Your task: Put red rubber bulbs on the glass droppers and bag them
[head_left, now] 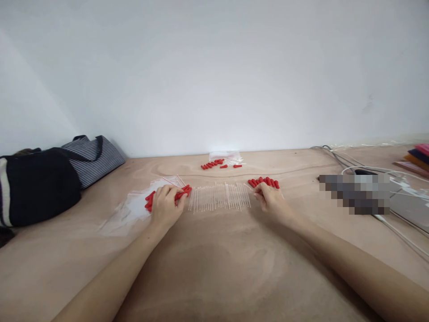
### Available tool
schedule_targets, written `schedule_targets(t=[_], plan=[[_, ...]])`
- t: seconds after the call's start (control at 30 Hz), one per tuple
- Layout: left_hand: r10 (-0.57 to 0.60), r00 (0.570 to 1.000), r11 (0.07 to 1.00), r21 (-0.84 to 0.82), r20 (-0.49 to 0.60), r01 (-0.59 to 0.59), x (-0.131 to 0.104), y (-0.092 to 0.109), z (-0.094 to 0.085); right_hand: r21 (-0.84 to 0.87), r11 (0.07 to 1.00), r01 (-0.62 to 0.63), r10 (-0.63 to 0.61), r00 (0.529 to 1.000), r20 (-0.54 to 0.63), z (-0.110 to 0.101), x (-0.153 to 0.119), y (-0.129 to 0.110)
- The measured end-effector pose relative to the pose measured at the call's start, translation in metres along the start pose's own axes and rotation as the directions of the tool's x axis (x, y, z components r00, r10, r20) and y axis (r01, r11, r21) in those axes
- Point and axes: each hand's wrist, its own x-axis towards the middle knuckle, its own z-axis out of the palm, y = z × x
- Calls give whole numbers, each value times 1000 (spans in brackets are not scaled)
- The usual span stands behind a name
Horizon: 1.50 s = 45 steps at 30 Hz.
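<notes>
A plain pale wall (pixel 214 76) rises behind the wooden desk (pixel 214 273) I'm looking down on. At the far left I see a black bag (pixel 43 188) with a white stripe, and right behind it a striped bag (pixel 97 163) with a dark handle, against the wall. Next come some clear plastic bags (pixel 122 217), lying flat and overlapping. On their right side is a heap of red bulbs (pixel 182 193), and my left hand (pixel 166 203) rests over it. Its fingers are curled, with bulbs showing on both sides; I can't tell whether they grip any.

In the middle, a row of thin clear tubes (pixel 219 197) lies on the desk, side by side and roughly upright in my view. Beyond it, near the wall, more red bulbs lie loosely in front of a small clear packet (pixel 226 156).

At the row's right end is my right hand (pixel 271 201), thumb and forefinger drawn close together; what they hold, if anything, I can't make out. Just behind it, red bulbs lie in a slanting line.

Farther right are cables (pixel 335 156), a pixelated patch, a flat grey thing (pixel 410 208) and, at the edge, a colourful pile (pixel 420 156).
</notes>
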Motion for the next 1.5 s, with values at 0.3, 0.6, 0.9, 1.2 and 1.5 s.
schedule_targets(t=[0.3,0.6,0.9,1.2,1.5], plan=[[89,937,806,-577,337,131,-33,70,6,163,951,263,-263,965,-22,11,-35,-26],[123,938,745,-654,323,128,-36,74,9,212,931,297,-297,954,-32,17,-37,-41],[91,951,701,-697,296,149,-41,77,11,299,901,314,-312,949,-56,18,-42,-46],[49,945,570,-787,322,238,-47,73,19,329,873,360,-357,931,-74,12,-43,-50],[96,924,482,-829,371,283,-50,72,17,184,818,545,-514,836,-192,8,-37,-43]])
